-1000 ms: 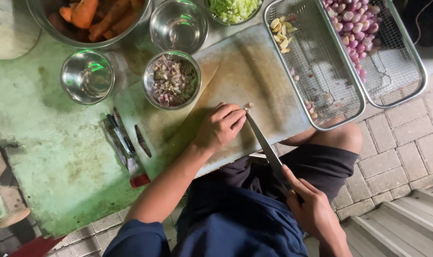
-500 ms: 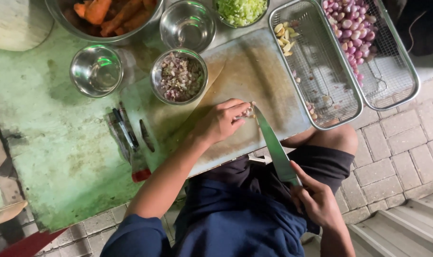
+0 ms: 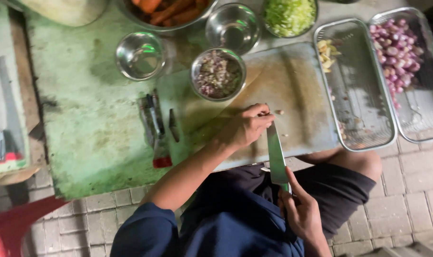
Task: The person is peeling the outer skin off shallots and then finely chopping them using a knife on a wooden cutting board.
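**Inspector A:** Nearest the camera, the right hand [image 3: 300,214] sits low over the lap, fingers wrapped tight round the handle of a long knife [image 3: 276,154]. The blade runs away from the body, its tip reaching the cutting board [image 3: 297,90].

**Inspector B:** Confirmed. And the left?

**Inspector A:** The left forearm crosses the body diagonally, elbow near the blue sleeve. The left hand [image 3: 247,127] rests on the board just beside the blade's tip, knuckles raised, fingertips drawn together and pinched on a small pale piece of food; what kind cannot be told.

**Inspector B:** Beyond the hands?

**Inspector A:** A steel bowl of chopped shallot [image 3: 218,74] stands at the board's far left corner. Left of the board, several small tools [image 3: 155,124] lie on the worn green table [image 3: 83,133], one with a red end.

**Inspector B:** Farther still?

**Inspector A:** Two empty steel bowls [image 3: 140,54], a bowl of carrots [image 3: 166,9], a bowl of chopped greens [image 3: 289,15]. To the right, a mesh tray with pale slices [image 3: 357,85] and a second tray of whole shallots [image 3: 400,43].
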